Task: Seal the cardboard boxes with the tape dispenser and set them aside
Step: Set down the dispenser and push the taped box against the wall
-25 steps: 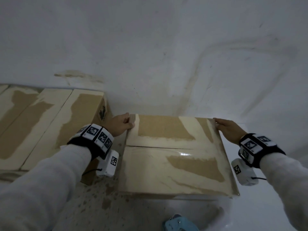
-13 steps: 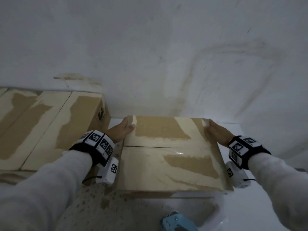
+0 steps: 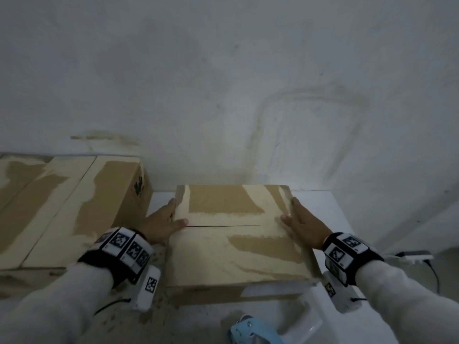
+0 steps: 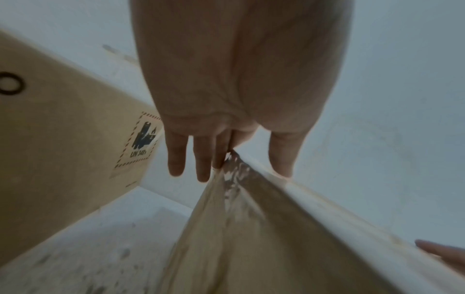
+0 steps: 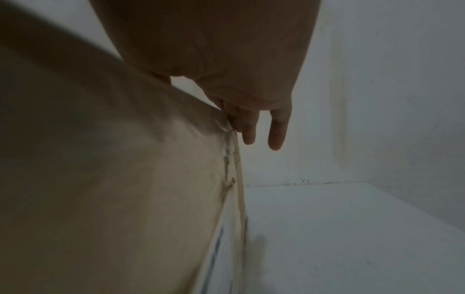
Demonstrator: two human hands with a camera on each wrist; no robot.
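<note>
With the left hand (image 3: 162,223) and right hand (image 3: 304,223) flat, fingers straight, against opposite sides of the tan, tape-scarred cardboard box (image 3: 236,242), press evenly and lift level toward the stacked boxes (image 3: 74,202)

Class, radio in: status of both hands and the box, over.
Left hand and right hand flat against box sides, fingers straight. Box on table, seam untaped. Dispenser lies at near edge, untouched.
</note>
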